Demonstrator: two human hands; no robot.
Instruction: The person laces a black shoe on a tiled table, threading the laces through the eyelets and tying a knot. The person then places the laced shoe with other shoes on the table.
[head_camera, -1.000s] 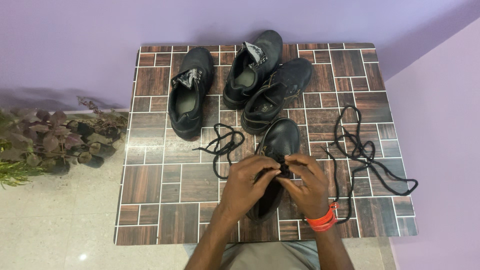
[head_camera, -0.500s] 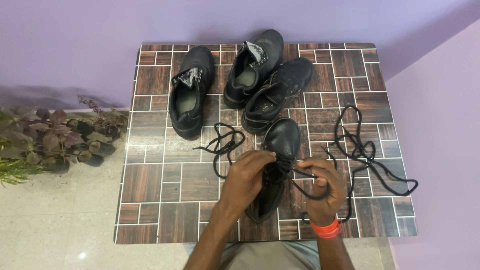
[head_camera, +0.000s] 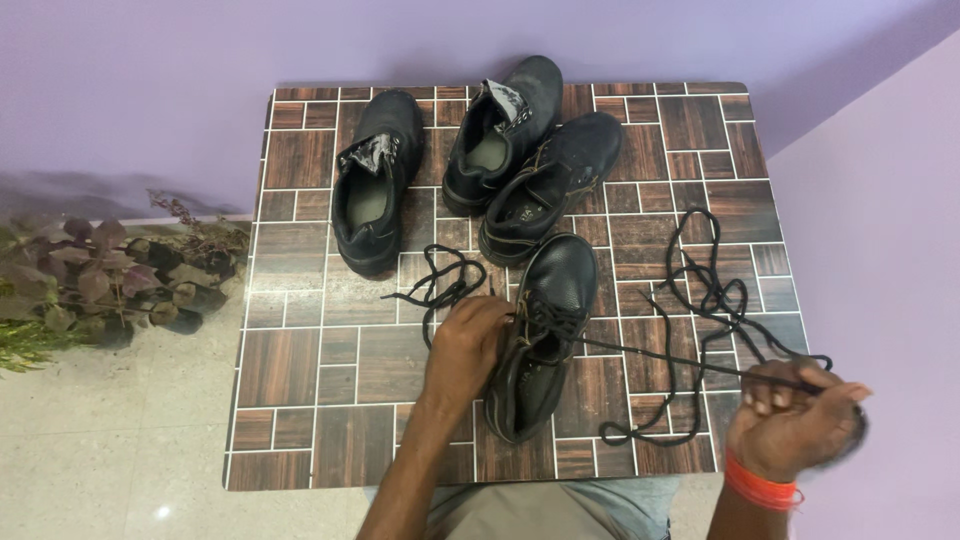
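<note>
Lacing in hand: left hand (head_camera: 468, 345) pressed against the near black shoe (head_camera: 542, 335) at the table's (head_camera: 300, 370) front middle, steadying its side. Right hand (head_camera: 795, 425) out at the right front corner, fingers closed on the lace (head_camera: 660, 357), drawn taut from the eyelets. Judged midway through threading. Next move likely calls for feeding the lace end into the following eyelet while keeping tension. Three more shoes (head_camera: 375, 190) at the back, mouths open, nothing visible inside but insoles. Loose laces (head_camera: 445, 285) just left of the held shoe, and more (head_camera: 715, 290) to its right.
</note>
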